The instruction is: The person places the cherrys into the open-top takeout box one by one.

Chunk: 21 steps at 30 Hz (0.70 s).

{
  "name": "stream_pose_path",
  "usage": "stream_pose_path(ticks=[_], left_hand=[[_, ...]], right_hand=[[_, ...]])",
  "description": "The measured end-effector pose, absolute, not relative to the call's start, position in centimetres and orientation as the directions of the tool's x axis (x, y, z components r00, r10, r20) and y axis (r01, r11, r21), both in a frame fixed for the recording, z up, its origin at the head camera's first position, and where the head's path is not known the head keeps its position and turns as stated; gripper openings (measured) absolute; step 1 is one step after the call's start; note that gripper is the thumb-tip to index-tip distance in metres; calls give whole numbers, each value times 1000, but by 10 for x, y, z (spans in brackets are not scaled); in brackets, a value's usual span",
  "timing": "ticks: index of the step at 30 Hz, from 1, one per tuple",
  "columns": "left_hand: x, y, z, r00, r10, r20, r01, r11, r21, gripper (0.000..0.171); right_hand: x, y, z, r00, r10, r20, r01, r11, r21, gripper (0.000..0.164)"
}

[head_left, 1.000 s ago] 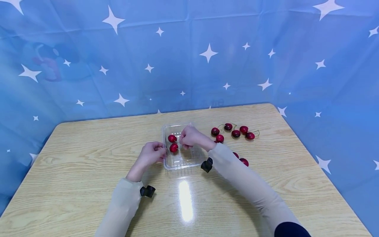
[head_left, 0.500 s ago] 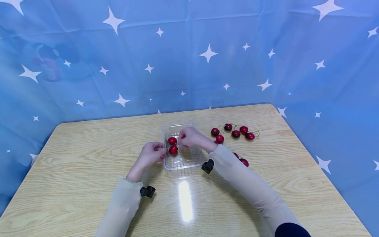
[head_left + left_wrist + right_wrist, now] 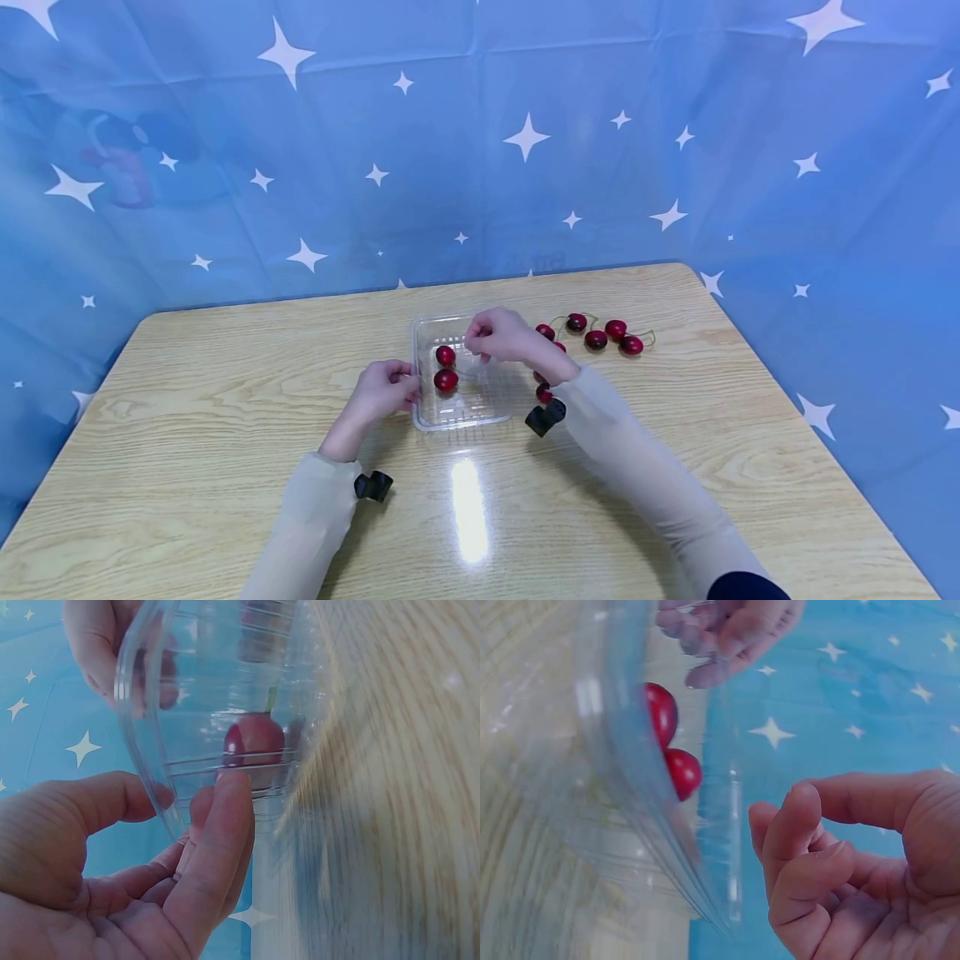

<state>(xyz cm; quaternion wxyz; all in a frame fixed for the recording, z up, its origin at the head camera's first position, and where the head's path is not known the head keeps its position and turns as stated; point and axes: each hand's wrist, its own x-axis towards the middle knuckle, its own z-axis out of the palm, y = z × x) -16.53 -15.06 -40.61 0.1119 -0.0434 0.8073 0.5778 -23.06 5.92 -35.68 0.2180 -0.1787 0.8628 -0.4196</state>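
Observation:
A clear plastic container (image 3: 465, 417) sits on the table with two red cherries inside, an upper cherry (image 3: 446, 356) and a lower cherry (image 3: 446, 381). A thin stem trails to their right. At the left rim, my left hand (image 3: 382, 390) pinches the container; in the left wrist view, its thumb (image 3: 124, 799) meets the rim while the fingers (image 3: 214, 855) lie against the outer wall. Over the container's right side hovers my right hand (image 3: 501, 335). The right wrist view shows its fingers (image 3: 799, 832) loosely bent, thumb near the index fingertip, holding nothing visible.
More cherries (image 3: 596, 339) with green stems lie on the wooden table (image 3: 225, 400) right of the container. Several are partly hidden behind the right hand and wrist. A blue star-patterned cloth (image 3: 450, 150) hangs behind the table.
My right hand has lifted and drawn back to the right from the two cherries, which have shifted slightly inside the container. The left hand stays at the left rim.

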Motion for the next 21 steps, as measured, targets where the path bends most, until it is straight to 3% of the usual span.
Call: stream_pose_path(ticks=[12,21], left_hand=[[-164,-152,-406,-970,71,-232,-196,340,920,20],[-165,-151,-405,-970,68,-232,-198,328,924,19]], right_hand=[[-227,86,-350,-884,-445,-147,-117,514,-850,14],[-223,104,-349,-889,-428,-162,-86,503,-860,14]])
